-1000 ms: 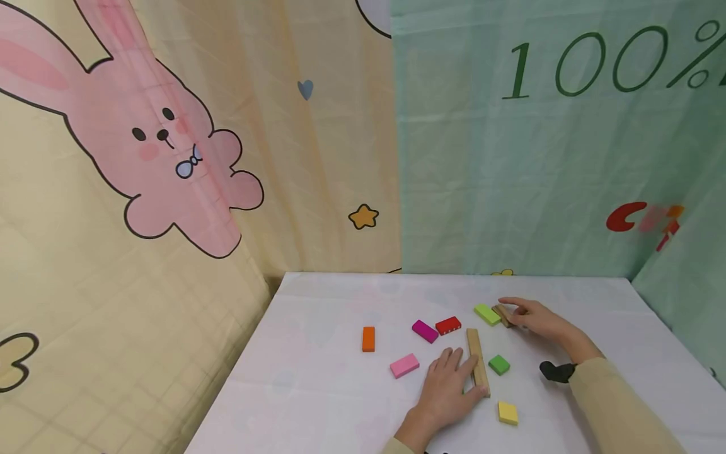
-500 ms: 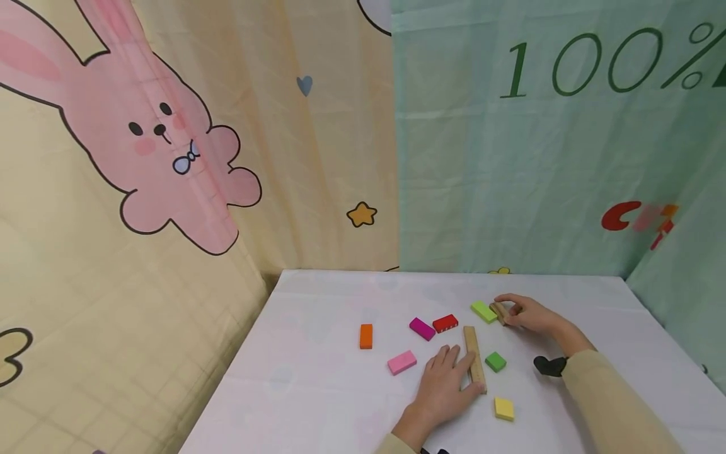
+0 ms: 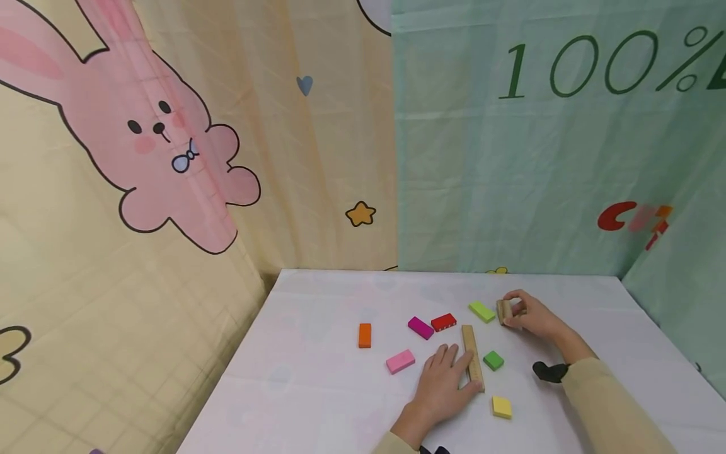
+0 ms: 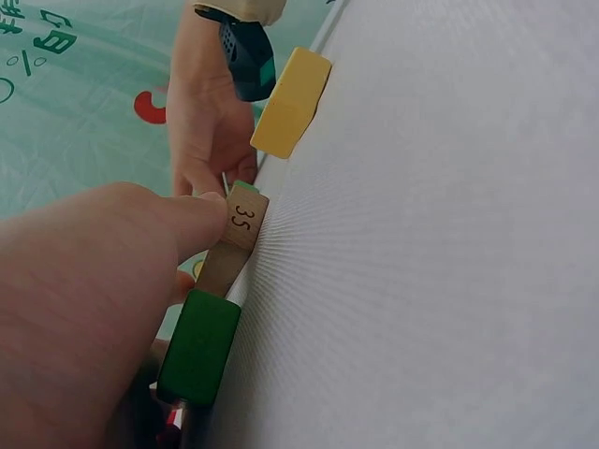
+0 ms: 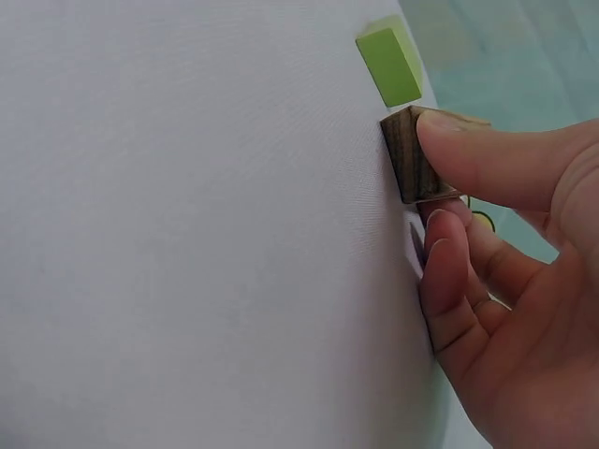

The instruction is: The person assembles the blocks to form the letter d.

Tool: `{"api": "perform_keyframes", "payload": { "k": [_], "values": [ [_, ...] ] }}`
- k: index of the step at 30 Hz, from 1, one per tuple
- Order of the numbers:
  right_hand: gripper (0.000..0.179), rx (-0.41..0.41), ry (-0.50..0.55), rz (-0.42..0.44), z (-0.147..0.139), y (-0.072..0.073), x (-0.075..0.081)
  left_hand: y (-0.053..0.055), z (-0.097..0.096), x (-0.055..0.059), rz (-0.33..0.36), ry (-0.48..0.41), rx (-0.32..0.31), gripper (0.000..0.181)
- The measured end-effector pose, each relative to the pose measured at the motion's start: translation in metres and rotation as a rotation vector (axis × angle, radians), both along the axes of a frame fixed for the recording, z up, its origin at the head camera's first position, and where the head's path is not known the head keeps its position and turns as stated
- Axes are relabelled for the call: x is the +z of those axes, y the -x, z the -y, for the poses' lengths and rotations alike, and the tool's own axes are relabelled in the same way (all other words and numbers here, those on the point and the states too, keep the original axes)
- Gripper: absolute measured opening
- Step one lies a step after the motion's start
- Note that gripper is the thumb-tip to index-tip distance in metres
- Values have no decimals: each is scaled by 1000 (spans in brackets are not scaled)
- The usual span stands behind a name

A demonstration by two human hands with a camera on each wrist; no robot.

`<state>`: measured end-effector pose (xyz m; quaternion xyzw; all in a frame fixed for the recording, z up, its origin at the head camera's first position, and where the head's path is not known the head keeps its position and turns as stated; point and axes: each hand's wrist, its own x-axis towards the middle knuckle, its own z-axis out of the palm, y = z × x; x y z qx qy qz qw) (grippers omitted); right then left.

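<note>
My right hand (image 3: 535, 317) pinches a small wooden block (image 5: 404, 154) between thumb and fingers. Its dark-grained face shows in the right wrist view. A lime green block (image 3: 481, 311) lies just left of it, apart from it in the head view. My left hand (image 3: 441, 388) rests beside a long wooden row (image 3: 469, 343), with the thumb at its near end and the index finger against its side. At the near end, the left wrist view shows a wooden face (image 4: 243, 217) marked 35. A dark green block (image 4: 199, 346) sits by the left hand, covered by it in the head view.
Around the row lie a green block (image 3: 493, 360), a yellow block (image 3: 501, 407), a red block (image 3: 443, 323) with white dots, a magenta block (image 3: 420, 328), a pink block (image 3: 400, 362) and an orange block (image 3: 365, 335). Printed curtains (image 3: 317, 157) stand behind the white table (image 3: 295, 391).
The right hand's wooden block has turned and shifted right, away from the lime green block it lay against. My left hand stays by the row. The head view has shifted slightly.
</note>
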<state>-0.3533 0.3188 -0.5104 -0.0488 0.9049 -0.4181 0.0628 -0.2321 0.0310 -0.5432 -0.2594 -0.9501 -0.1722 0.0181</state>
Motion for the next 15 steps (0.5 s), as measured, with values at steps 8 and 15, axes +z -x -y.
{"api": "perform_keyframes", "payload": {
  "k": [8, 15],
  "values": [
    [59, -14, 59, -42, -1, -4, -2, 0, 0, -1, 2, -4, 7, 66],
    [53, -9, 144, -78, -4, -9, -8, 0, 0, 1, 8, -3, 7, 65]
  ]
}}
